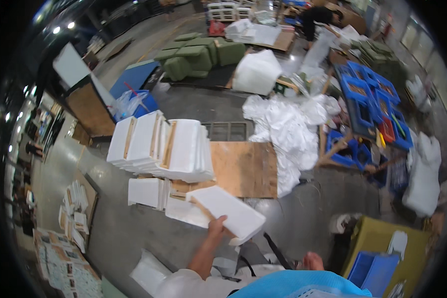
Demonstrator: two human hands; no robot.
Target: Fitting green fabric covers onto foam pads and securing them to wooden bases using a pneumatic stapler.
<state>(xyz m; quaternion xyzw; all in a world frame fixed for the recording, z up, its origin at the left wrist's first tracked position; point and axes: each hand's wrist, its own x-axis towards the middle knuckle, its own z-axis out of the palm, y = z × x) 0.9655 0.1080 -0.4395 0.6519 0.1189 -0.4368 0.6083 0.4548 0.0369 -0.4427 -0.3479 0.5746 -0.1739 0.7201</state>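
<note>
My left hand (217,226) is closed on the wooden edge of a white padded panel (231,211), a flat board covered in white padding. The panel is tilted in front of me, above the near end of a row of similar pieces. My right hand (313,260) is near my body at the lower edge, apart from the panel; it is small and partly hidden, so its fingers are unclear. Left of the held panel, a smaller white padded block (146,191) lies beside a large stack of white padded panels (159,144) with wooden strips. Right of that stack lies a bare plywood board (243,169).
Crumpled white sheeting (288,134) spreads beyond the plywood. Blue bins (365,89) stand on a bench at right; an olive box with a blue tray (372,270) is nearer. Green cushions (196,54) lie at the back. A person (318,20) bends over at the far right.
</note>
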